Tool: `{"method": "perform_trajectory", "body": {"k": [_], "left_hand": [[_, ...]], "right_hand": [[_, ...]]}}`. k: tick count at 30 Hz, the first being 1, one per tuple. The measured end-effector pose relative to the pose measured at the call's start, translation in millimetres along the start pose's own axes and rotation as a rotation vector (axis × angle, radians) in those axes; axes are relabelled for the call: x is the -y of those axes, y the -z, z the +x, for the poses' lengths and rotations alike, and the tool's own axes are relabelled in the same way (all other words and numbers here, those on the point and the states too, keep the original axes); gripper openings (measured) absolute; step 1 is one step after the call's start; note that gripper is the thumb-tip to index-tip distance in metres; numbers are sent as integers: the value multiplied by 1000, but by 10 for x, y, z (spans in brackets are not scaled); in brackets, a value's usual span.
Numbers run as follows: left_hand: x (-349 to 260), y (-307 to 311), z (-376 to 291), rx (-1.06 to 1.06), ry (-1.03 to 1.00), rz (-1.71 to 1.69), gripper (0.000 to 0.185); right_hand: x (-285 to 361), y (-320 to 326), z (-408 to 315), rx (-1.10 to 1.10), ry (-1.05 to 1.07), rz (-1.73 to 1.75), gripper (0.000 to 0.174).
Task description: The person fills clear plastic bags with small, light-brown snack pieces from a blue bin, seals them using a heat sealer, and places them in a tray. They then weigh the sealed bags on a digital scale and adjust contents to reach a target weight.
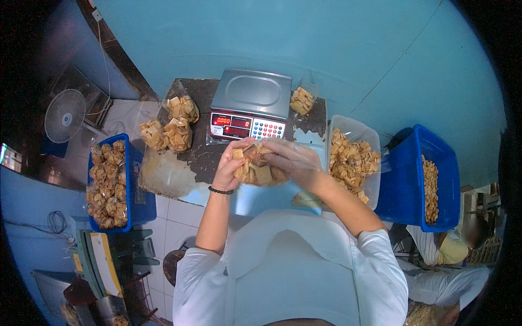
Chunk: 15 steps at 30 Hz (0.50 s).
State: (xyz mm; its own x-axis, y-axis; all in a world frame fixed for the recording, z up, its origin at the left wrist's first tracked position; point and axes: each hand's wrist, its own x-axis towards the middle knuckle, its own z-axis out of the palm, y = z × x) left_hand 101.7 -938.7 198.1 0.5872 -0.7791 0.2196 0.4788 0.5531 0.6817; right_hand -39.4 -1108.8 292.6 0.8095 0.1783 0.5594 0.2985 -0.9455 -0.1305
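Note:
A clear plastic bag of square tan crackers point(261, 173) is held between both hands over the table's near edge. My left hand point(229, 165) grips its left side, with a cracker near the thumb. My right hand point(295, 161) lies over its right side and top, the fingers on the plastic film. Just beyond the bag stands a digital weighing scale point(253, 93), its pan bare and its display lit. Filled bags point(178, 134) stand together at the table's left, and a smaller bag of crackers point(302, 100) stands right of the scale.
To the right are a translucent tub point(375, 179) of loose crackers and a blue crate point(452, 195) with more. A blue crate point(129, 183) of filled bags stands left. Behind it are a fan point(65, 116) and a machine point(89, 261). Other people point(444, 248) are at lower right.

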Motion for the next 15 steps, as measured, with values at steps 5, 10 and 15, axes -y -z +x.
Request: {"method": "perform_trajectory", "body": {"k": [5, 10, 15], "left_hand": [[15, 106, 23, -53, 25, 44, 41], [336, 394, -83, -207, 99, -269, 40], [669, 659, -337, -414, 128, -401, 62]], "right_hand": [[-6, 97, 125, 40, -56, 181, 28], [-48, 145, 191, 120, -241, 961, 27], [-384, 149, 95, 53, -34, 510, 23]]}}
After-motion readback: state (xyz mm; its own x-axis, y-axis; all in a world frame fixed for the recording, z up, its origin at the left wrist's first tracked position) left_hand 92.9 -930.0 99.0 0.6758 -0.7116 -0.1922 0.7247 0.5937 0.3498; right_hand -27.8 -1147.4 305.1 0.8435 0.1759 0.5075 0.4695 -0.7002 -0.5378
